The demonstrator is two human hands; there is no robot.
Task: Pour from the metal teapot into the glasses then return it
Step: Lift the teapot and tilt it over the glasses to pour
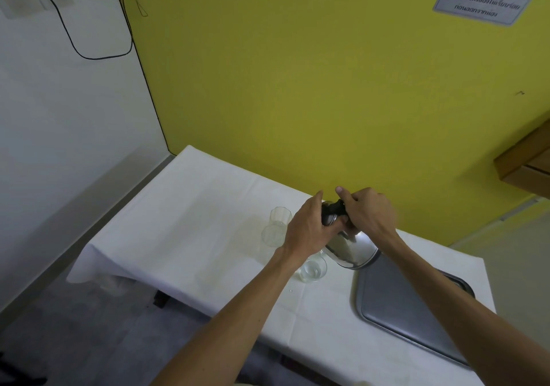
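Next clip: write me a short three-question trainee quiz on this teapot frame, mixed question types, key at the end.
1. True or false: the teapot stands upright on the tray.
2. Which hand grips the teapot's black handle? A) left hand B) right hand
3. Fill in: the glass nearest the person stands on the white ____.

Key
1. False: it is lifted and tilted, base toward the tray, top toward the glasses.
2. B; the left hand rests against the teapot's top.
3. Tablecloth; two more glasses, and, stand farther left.
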